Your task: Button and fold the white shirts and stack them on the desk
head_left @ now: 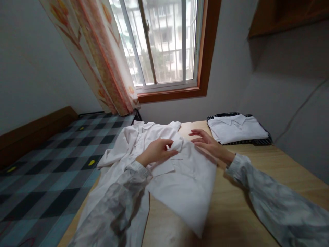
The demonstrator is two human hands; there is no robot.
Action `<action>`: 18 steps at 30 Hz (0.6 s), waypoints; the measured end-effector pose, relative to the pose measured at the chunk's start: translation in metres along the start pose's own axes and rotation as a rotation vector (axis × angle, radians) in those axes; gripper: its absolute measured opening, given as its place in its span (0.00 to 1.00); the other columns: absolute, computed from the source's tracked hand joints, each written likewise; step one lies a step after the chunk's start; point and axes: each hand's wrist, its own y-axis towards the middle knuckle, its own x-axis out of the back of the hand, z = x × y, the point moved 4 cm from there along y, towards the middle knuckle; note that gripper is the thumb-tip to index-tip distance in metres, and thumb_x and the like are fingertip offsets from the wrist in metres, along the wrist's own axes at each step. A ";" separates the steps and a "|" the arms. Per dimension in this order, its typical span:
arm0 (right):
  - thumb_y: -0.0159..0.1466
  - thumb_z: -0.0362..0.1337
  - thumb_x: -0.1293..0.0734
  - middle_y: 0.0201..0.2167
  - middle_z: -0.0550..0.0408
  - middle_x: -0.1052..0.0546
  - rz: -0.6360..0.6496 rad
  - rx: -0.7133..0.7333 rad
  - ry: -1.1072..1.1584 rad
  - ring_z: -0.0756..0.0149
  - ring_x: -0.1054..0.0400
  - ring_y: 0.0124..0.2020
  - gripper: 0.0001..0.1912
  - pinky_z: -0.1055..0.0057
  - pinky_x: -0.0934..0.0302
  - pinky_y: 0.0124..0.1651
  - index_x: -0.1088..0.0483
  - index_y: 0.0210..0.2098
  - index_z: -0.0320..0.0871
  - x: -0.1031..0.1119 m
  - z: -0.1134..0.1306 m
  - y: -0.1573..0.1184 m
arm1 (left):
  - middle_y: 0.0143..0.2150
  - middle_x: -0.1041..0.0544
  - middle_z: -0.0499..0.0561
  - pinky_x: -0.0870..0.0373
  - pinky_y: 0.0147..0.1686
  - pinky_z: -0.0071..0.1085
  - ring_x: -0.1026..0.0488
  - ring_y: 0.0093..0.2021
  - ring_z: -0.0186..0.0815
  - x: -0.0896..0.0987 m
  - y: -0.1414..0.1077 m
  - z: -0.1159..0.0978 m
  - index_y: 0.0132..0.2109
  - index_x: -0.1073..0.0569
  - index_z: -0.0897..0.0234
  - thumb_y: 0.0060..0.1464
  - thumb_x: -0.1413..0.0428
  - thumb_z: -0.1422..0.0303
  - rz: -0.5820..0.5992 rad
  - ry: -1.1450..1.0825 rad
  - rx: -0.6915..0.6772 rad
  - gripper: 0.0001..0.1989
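A white shirt (185,171) lies spread over the wooden table, partly folded over itself, with one part hanging blurred toward the front. My left hand (158,151) pinches a bunched bit of its white cloth between thumb and fingers. Just to the right, my right hand (205,142) is held above the shirt's edge with its fingers stretched and apart, gripping nothing. The shirt's left side lies rumpled along the table's left edge, partly hidden behind my left sleeve.
A folded white shirt (236,128) rests on dark striped cloth (262,141) at the table's back right. The wooden table (246,209) adjoins a bed with a checked cover (64,175). Behind are a window (164,44) and a floral curtain (97,58); a wooden shelf (288,20) overhangs the right.
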 end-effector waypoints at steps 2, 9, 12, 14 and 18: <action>0.69 0.53 0.28 0.63 0.45 0.24 0.010 -0.093 -0.170 0.50 0.26 0.59 0.26 0.51 0.32 0.64 0.29 0.61 0.48 0.013 -0.013 -0.002 | 0.26 0.25 0.46 0.43 0.31 0.31 0.31 0.27 0.34 0.005 0.000 0.000 0.33 0.21 0.60 0.64 0.39 0.51 -0.032 0.095 0.004 0.18; 0.67 0.57 0.27 0.54 0.45 0.18 0.140 -0.099 -0.385 0.45 0.24 0.57 0.26 0.50 0.31 0.64 0.21 0.53 0.44 0.013 -0.017 -0.017 | 0.43 0.14 0.55 0.43 0.35 0.35 0.22 0.37 0.43 0.014 0.000 0.000 0.52 0.16 0.56 0.75 0.50 0.54 -0.351 0.319 0.026 0.19; 0.66 0.57 0.25 0.67 0.45 0.25 0.116 -0.050 -0.206 0.45 0.30 0.67 0.37 0.50 0.36 0.71 0.29 0.68 0.47 0.011 -0.023 -0.019 | 0.39 0.16 0.54 0.46 0.34 0.36 0.24 0.34 0.44 0.019 -0.001 0.007 0.56 0.19 0.55 0.77 0.53 0.54 -0.453 0.333 0.107 0.20; 0.63 0.58 0.22 0.72 0.46 0.30 0.142 -0.041 -0.150 0.44 0.34 0.71 0.45 0.49 0.41 0.74 0.34 0.73 0.49 0.011 -0.028 -0.020 | 0.34 0.20 0.53 0.47 0.33 0.35 0.27 0.32 0.43 0.025 -0.002 0.015 0.52 0.21 0.57 0.77 0.55 0.54 -0.507 0.281 0.152 0.20; 0.57 0.55 0.16 0.71 0.46 0.29 0.262 0.005 -0.173 0.42 0.37 0.72 0.52 0.46 0.46 0.77 0.34 0.74 0.50 0.004 -0.024 -0.023 | 0.30 0.27 0.48 0.45 0.33 0.33 0.30 0.31 0.39 0.041 -0.003 0.029 0.44 0.27 0.58 0.77 0.54 0.56 -0.609 0.028 0.140 0.17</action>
